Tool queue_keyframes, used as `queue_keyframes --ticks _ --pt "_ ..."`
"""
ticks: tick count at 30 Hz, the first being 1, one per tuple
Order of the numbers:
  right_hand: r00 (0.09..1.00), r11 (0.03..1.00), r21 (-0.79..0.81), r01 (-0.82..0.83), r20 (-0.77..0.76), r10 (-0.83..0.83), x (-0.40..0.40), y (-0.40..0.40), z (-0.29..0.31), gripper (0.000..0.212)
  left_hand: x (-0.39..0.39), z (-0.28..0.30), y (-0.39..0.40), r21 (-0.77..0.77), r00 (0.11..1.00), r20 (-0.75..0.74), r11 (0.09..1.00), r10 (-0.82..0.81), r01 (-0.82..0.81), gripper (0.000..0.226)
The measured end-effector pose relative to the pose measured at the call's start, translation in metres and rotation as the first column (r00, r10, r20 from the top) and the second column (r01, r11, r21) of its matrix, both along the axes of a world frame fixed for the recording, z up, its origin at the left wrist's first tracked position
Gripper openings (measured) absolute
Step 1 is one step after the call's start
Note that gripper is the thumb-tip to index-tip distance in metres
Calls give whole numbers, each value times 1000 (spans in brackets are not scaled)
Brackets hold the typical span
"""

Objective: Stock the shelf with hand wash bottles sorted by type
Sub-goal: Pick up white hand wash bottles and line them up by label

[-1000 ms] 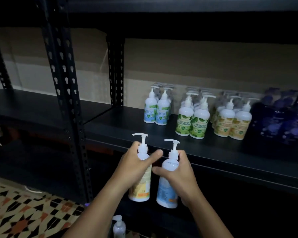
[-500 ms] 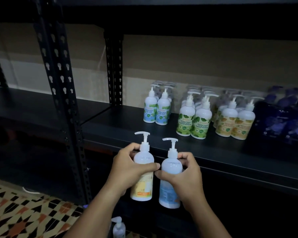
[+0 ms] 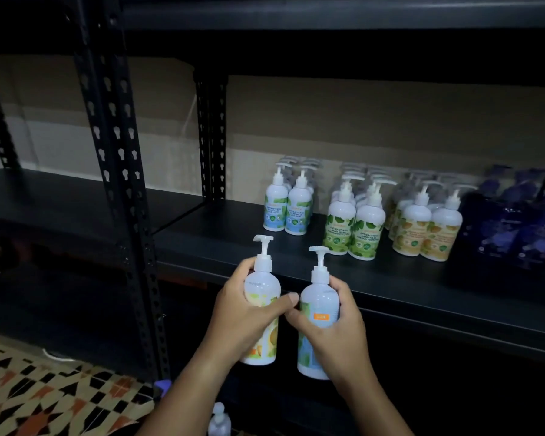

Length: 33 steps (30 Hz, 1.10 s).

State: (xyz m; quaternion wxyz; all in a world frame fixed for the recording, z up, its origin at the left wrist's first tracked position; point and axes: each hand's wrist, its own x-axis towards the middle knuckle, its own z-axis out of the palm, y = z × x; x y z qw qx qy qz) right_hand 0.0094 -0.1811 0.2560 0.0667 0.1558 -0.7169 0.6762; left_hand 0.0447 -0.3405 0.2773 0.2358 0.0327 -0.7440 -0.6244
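The left hand (image 3: 243, 313) is wrapped round an orange-labelled bottle (image 3: 262, 313), thumb laid across its front, and the right hand (image 3: 334, 328) is curled round a blue-labelled bottle (image 3: 317, 313) in the same way; both bottles stand upright, pumps up, side by side and nearly touching, held just in front of and slightly below the front edge of the shelf (image 3: 390, 297). What the next move turns on is where each type's row lies from the hand that carries it. The blue row (image 3: 285, 209) stands ahead of the hands and a little to the right, almost straight beyond the blue-labelled bottle, so the right hand looks to have the short, direct reach. The orange row (image 3: 428, 229) lies well off to the right, past the green row (image 3: 354, 229), with dark purple packs (image 3: 516, 221) further right again — so the bottle in the left hand is on the wrong side of its home, and that arm would likely have to cross over or behind the right one. Each row runs front to back, away from the hands, and the free spot seems to be at the near end of each. A further pump bottle (image 3: 219, 420) sits low down, below the forearms.
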Motion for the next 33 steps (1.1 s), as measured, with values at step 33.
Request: queue_keyframes --ticks 33 --pt "995 971 -222 -82 41 94 -2 1 0 62 -4 -5 -13 198 996 -65 979 59 -45 59"
